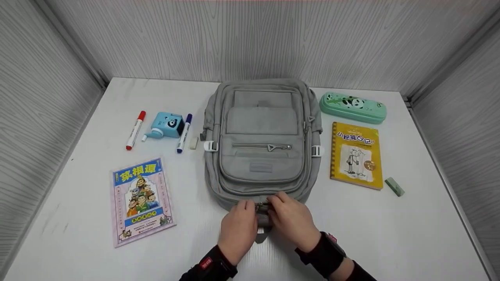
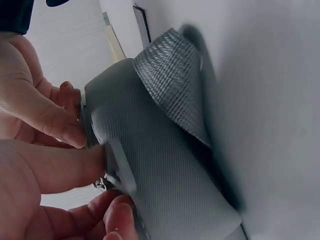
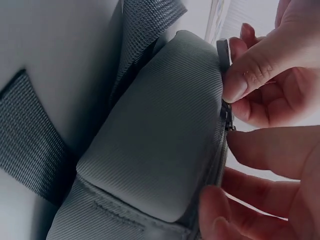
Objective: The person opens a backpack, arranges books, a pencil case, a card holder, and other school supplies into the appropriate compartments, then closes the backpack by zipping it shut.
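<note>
A grey backpack [image 1: 261, 160] lies on its back on the white table, its top end towards me. At that end my left hand [image 1: 239, 231] pinches a grey zipper pull [image 2: 121, 167] between thumb and fingers. Close beside it, my right hand [image 1: 293, 221] pinches the zippered edge [image 3: 220, 150] with thumb and bent fingers; whether a second pull is inside them is hidden. Metal slider parts show between the two hands. Below the hands hangs the woven carry loop [image 2: 172, 82].
To the left are a red marker [image 1: 135, 130], blue panda sharpener [image 1: 168, 125], blue marker [image 1: 184, 133], white eraser [image 1: 194, 143] and pink book [image 1: 143, 203]. On the right lie a green pencil case [image 1: 353, 108], yellow book [image 1: 356, 156] and green eraser [image 1: 395, 186]. Panels enclose the table.
</note>
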